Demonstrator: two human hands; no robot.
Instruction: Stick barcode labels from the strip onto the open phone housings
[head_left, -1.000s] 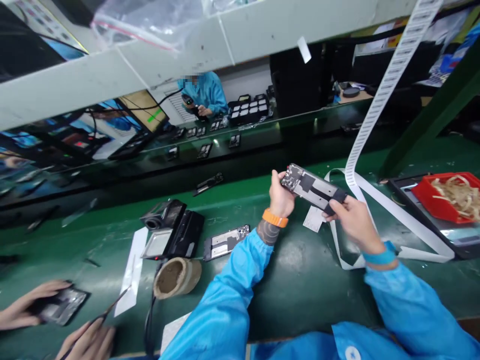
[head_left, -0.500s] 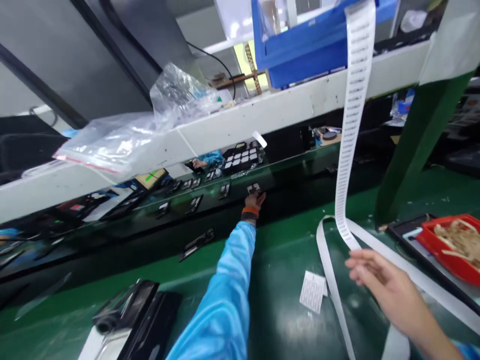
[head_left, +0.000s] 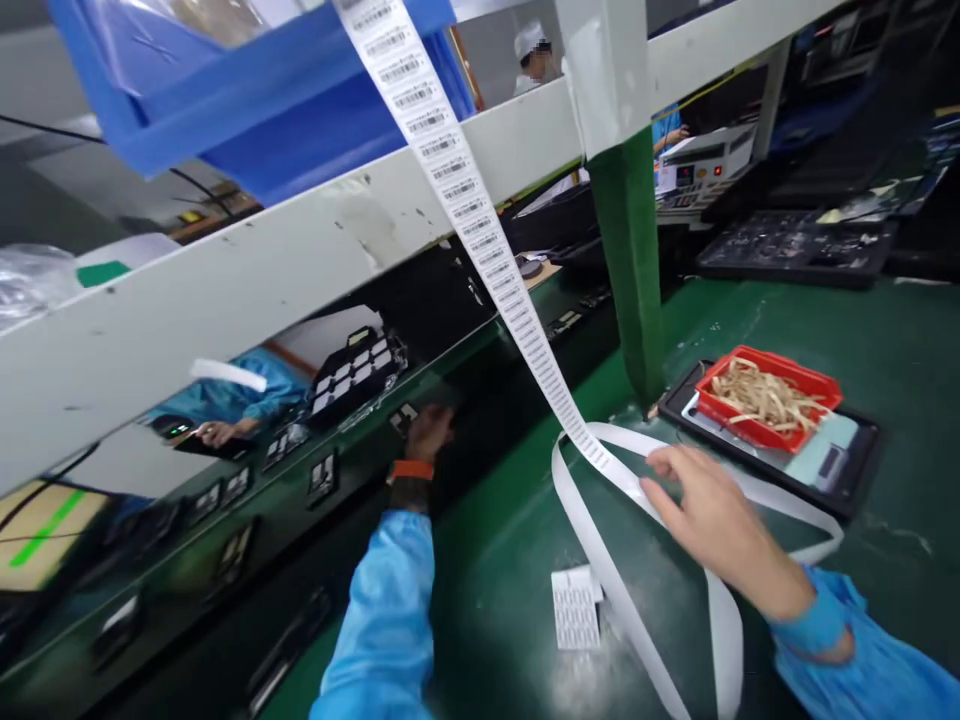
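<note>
My left hand (head_left: pixel 429 432), with an orange band at the wrist, reaches over the dark belt. Its fingers are blurred, and a small dark part with pale patches (head_left: pixel 403 419) lies right beside them; I cannot tell whether they grip it. My right hand (head_left: pixel 705 520) hovers over the green bench, thumb and fingers apart, holding nothing visible. Its fingertips are close to a long strip of barcode labels (head_left: pixel 517 310), which hangs from above and loops on the bench. Below the strip lies a small sheet of printed labels (head_left: pixel 576 608).
Several similar parts, such as one dark module (head_left: pixel 322 478), lie along the belt. A red tray (head_left: pixel 832 390) of tan strips sits on a scale at right. A green post (head_left: pixel 631 270) and white shelf beam (head_left: pixel 300 260) cross ahead. A co-worker's hand (head_left: pixel 217 432) is across the belt.
My view has swung right, bringing the red tray and scale fully into sight. My left hand remains over the belt by the small part; my right hand stays near the label strip.
</note>
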